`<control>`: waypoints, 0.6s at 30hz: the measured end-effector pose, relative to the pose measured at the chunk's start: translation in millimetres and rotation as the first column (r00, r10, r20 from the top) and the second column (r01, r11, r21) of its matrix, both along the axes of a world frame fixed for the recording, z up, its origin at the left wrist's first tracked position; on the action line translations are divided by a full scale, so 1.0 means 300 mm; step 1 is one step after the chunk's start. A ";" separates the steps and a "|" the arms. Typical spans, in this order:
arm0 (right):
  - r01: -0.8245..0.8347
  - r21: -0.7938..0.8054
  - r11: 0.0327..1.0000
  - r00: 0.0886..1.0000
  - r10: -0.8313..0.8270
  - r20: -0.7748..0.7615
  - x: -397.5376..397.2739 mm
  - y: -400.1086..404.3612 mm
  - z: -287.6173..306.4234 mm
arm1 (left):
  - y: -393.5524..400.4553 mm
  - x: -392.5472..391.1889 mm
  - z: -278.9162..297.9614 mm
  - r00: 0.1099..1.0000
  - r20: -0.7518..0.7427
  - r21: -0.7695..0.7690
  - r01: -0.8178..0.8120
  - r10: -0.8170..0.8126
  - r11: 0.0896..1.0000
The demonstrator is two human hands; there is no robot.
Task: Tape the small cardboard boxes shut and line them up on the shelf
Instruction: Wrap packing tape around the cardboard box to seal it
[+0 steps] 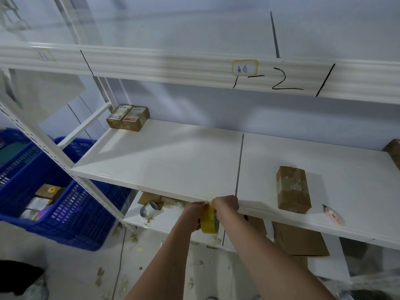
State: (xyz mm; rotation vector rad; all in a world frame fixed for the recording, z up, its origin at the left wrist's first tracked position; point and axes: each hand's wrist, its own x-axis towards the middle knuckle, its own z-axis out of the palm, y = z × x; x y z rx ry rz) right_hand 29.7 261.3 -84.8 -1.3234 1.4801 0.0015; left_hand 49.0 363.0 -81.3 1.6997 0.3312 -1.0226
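A roll of yellowish clear tape [209, 223] hangs just below the front edge of the white shelf [173, 156]. My left hand [193, 213] grips the roll from the left. My right hand [226, 207] pinches at its top, fingers against the shelf edge. Two small cardboard boxes [128, 117] stand side by side at the shelf's back left corner. Another cardboard box [292, 189] lies on the shelf to the right of my hands. A further brown box [394, 151] shows at the right border.
A pink utility knife [332, 215] lies near the shelf's front edge on the right. Blue plastic crates [65, 204] at the left hold more small boxes. A lower shelf holds a tape roll [148, 210] and flat cardboard [300, 240]. Tape scraps litter the floor.
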 end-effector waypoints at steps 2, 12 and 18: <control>-0.019 -0.072 0.997 1.000 0.018 -0.011 0.003 0.004 0.003 | -0.001 -0.001 -0.003 1.000 -0.016 -0.004 0.009 -0.009 1.000; -0.175 -0.198 0.964 0.984 0.176 -0.013 0.001 0.039 0.045 | 0.026 0.005 0.016 0.997 -0.079 -0.020 0.016 -0.018 1.000; -0.249 -0.127 0.960 0.968 0.252 0.002 -0.028 0.083 0.036 | 0.107 -0.005 -0.002 0.998 -0.050 -0.109 0.019 -0.025 0.994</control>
